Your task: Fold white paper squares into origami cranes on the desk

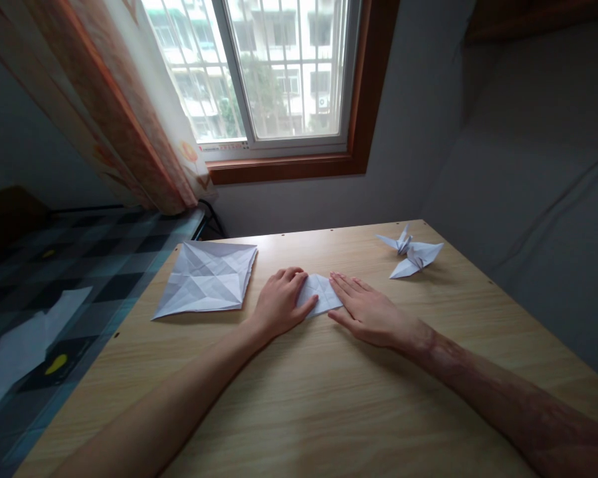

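Observation:
A small folded piece of white paper [319, 294] with crease lines lies flat on the wooden table [299, 398], between my two hands. My left hand [283, 300] rests on its left side, the fingers bent over the edge and the thumb stretched along the near part. From the other side my right hand [361, 307] lies flat, its straight fingertips on the paper's right edge and the thumb apart. Both hands press from above, and neither grips the paper. Their fingers cover its left and right corners.
Creased white sheets [212, 279] lie stacked at the table's left. Two folded paper cranes [413, 255] stand at the far right. Left of the table is a bed with a checked cover [129, 245] and loose white paper [24, 348]. Beyond are a window [289, 73] and a curtain [129, 119].

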A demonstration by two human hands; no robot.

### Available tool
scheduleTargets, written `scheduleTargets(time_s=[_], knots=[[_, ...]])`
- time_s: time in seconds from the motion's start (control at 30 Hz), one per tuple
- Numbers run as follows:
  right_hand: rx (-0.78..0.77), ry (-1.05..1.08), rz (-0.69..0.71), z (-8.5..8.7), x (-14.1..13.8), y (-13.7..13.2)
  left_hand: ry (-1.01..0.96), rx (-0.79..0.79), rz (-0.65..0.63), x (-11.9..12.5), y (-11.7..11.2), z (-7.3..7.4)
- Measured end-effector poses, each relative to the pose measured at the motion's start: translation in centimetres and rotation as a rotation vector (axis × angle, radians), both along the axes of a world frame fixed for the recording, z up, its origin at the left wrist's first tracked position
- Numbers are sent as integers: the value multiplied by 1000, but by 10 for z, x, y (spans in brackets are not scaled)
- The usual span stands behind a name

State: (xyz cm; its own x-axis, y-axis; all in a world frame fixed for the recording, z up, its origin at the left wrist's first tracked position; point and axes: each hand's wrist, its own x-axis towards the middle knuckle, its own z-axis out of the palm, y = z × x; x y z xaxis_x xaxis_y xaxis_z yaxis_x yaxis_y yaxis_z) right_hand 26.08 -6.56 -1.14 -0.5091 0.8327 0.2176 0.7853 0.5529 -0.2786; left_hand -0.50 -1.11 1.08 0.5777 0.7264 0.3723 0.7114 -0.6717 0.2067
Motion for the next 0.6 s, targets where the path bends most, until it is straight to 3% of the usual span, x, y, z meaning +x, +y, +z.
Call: scheduleTargets(time_s=[0.23, 0.47, 0.6], knots=[[63, 29, -38, 1, -1, 7, -62, -16, 32, 1, 0, 3], [108, 253, -68, 8, 5, 15, -92, 14, 6, -3, 7, -3], [76, 397, -138, 4, 6, 17, -84, 7, -148, -3, 7, -4]])
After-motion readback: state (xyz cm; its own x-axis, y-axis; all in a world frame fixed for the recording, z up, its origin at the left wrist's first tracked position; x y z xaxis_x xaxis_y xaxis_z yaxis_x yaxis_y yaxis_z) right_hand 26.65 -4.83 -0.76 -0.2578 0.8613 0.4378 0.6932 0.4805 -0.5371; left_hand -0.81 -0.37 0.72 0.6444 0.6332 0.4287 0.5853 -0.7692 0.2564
